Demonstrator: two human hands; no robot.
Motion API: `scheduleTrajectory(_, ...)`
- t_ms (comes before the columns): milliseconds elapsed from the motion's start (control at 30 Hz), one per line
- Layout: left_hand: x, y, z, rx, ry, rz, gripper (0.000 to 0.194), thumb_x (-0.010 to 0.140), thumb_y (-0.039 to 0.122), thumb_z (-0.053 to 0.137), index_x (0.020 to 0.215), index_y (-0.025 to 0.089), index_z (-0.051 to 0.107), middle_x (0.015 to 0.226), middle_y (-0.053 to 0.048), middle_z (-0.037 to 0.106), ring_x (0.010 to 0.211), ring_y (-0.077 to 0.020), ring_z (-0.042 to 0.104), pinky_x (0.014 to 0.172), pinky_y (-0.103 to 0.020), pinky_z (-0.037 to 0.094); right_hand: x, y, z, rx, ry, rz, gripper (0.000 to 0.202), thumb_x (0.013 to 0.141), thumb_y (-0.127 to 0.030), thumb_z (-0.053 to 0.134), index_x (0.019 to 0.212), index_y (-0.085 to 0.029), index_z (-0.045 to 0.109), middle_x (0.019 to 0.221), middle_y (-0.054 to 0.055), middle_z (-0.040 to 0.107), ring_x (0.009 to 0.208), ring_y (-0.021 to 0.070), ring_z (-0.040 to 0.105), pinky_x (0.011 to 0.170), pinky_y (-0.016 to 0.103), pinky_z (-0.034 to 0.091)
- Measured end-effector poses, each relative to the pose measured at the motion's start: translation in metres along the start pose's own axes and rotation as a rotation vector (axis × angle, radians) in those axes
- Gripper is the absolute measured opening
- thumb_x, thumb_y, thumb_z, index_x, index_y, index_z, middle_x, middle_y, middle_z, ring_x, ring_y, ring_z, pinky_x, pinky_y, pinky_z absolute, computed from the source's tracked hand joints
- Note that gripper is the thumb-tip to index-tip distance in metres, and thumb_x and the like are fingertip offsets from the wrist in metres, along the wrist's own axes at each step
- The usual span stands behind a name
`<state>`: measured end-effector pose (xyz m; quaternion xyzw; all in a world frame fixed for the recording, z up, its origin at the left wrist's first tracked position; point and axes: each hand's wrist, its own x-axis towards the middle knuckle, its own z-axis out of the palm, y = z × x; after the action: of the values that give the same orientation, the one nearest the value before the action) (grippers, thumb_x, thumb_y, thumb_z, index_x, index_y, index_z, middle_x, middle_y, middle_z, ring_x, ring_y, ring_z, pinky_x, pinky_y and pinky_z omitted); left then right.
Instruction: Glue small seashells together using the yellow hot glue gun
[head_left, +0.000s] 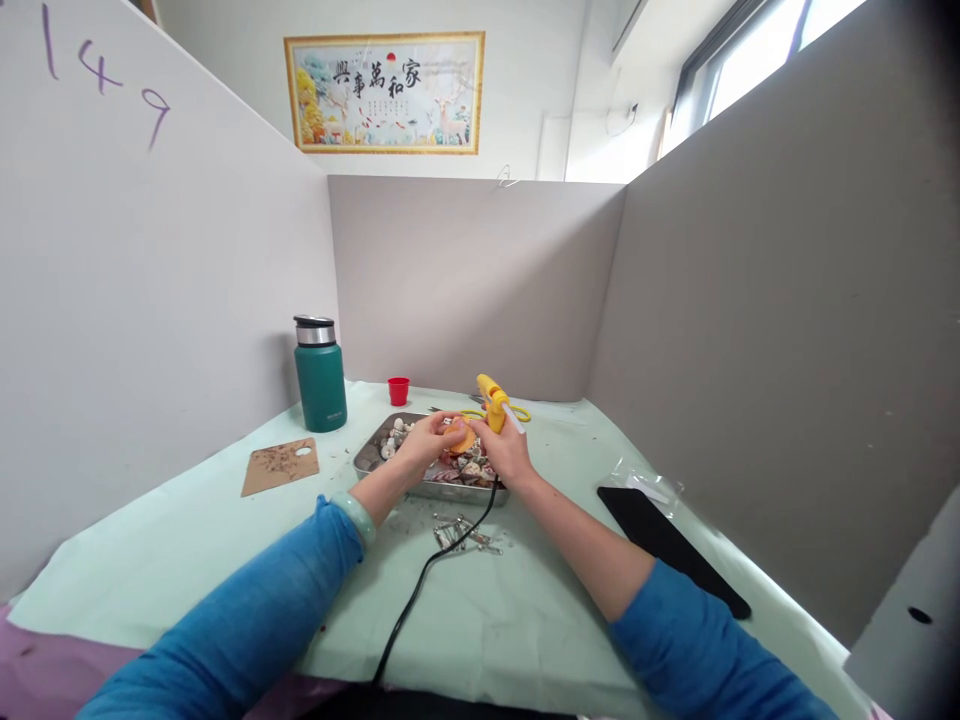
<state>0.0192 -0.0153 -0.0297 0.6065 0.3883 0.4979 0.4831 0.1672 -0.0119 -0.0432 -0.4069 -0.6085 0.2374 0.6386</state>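
Note:
In my right hand (pixel 507 456) is a yellow hot glue gun (pixel 493 400), with a white glue stick at its back and a black cord (pixel 421 580) trailing toward me. My left hand (pixel 426 442) pinches an orange shell (pixel 460 437); the fingers of both hands meet around it, covering part of it. Both hands hover over a metal tray (pixel 465 493) filled with shells and pebbles. Nearer to me, a small pile of silver metal clips (pixel 457 533) lies beside the cord.
On the left stand a green bottle (pixel 321 385) and a brown card (pixel 280 466). A red cup (pixel 398 391) sits behind the tray. Yellow-handled scissors (pixel 523 413) lie partly hidden. To the right are a black strip (pixel 667 545) and clear plastic packaging (pixel 646 482). Grey partitions (pixel 480 280) enclose the table.

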Motion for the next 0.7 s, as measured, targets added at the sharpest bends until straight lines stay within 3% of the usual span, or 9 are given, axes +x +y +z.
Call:
scheduleTrajectory(267,-0.005,0.004,0.001,-0.102,-0.02,-0.037,0.042,0.064,0.035,0.079,0.095,0.014,0.062,0.078,-0.002,0.065,0.062,-0.014,0.063,0.049,-0.023,0.051,-0.002,-0.004,0.0,0.036,0.034,0.041,0.038,0.069,-0.033,0.062,0.103,-0.015,0.058,0.071,-0.001,0.059,0.061,0.0141,0.053,0.06,0.027,0.045)
scheduleTrajectory(500,-0.002,0.001,0.001,-0.043,-0.025,0.006,0.04,0.066,0.037,0.077,0.093,0.012,0.061,0.063,0.001,0.061,0.043,-0.0084,0.054,0.036,-0.016,0.036,-0.006,-0.015,-0.002,0.024,0.012,0.007,0.03,0.071,-0.031,0.059,0.096,-0.017,0.057,0.072,-0.002,0.058,0.059,0.013,0.051,0.059,0.026,0.043)
scheduleTrajectory(700,-0.001,-0.002,0.001,0.001,-0.022,0.054,0.039,0.067,0.036,0.076,0.095,0.014,0.06,0.066,0.001,0.061,0.046,-0.0084,0.053,0.037,-0.016,0.037,-0.002,-0.003,-0.003,-0.033,0.036,0.047,0.026,0.07,-0.032,0.059,0.092,-0.018,0.055,0.067,-0.002,0.058,0.059,0.0141,0.052,0.058,0.026,0.043)
